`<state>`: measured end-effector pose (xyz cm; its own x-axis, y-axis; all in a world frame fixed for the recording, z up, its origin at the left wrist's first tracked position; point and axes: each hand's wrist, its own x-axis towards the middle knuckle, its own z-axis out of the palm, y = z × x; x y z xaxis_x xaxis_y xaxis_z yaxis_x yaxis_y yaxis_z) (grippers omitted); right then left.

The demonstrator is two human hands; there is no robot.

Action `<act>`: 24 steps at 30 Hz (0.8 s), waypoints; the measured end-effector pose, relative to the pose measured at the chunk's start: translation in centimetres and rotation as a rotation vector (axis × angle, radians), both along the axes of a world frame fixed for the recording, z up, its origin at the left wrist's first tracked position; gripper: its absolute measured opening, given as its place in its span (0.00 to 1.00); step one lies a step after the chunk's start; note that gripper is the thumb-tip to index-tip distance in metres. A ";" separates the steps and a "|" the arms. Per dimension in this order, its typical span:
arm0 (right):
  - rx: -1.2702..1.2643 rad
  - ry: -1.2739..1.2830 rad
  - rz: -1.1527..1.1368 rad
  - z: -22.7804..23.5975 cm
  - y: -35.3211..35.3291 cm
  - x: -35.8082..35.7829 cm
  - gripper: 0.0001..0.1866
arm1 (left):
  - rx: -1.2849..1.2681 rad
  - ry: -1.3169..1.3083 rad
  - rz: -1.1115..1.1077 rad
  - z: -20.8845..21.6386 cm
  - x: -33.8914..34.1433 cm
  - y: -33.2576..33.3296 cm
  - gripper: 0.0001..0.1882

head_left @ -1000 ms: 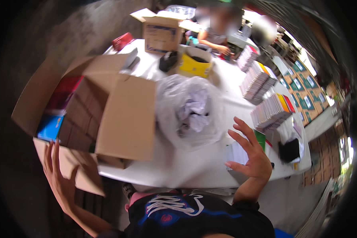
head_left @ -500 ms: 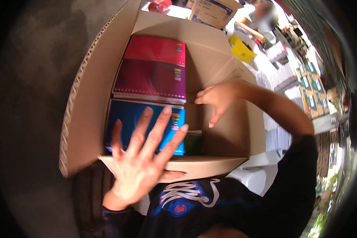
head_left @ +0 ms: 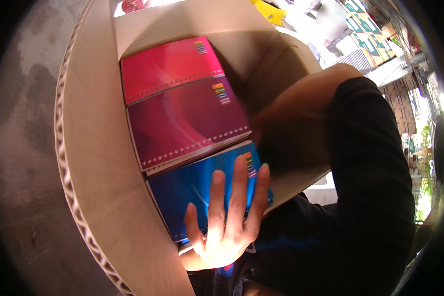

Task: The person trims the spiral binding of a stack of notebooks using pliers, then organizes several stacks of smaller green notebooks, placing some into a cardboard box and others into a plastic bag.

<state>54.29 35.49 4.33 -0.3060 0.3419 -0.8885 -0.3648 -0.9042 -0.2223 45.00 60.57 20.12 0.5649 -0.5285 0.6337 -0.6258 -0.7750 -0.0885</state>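
A deep cardboard box (head_left: 98, 148) stands in front of me with its flaps up. Spiral-type notebooks fill its left side in stacks: a pink-red notebook (head_left: 170, 66) at the far end, a purple notebook (head_left: 187, 121) in the middle and a blue notebook (head_left: 197, 192) nearest me. My left hand (head_left: 227, 234) lies over the blue notebook, fingers spread and pointing away from me. My right forearm (head_left: 301, 96) reaches down into the box, to the right of the stacks. Shadow and the notebooks hide my right hand's fingers, so any hold there is unseen.
Beyond the box at the right are stacks of paper (head_left: 357, 60) and green-and-white cartons (head_left: 365, 27). A yellow thing (head_left: 271, 13) lies past the far flap. Bare concrete floor (head_left: 29, 113) extends along the left.
My right hand has gone from hovering over the gap to deep inside the box. The box appears closer and turned in view. My left hand remains on the blue notebook.
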 end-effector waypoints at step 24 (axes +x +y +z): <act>-0.058 -0.157 -0.065 2.1 1.3 -1.5 0.51 | 0.068 0.182 -0.096 0.9 -1.6 0.5 0.35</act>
<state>52.80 36.78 6.42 -0.1414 0.3034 -0.9423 -0.3876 -0.8928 -0.2293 43.36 61.08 21.06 0.6114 -0.6238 0.4869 -0.7070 -0.7070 -0.0180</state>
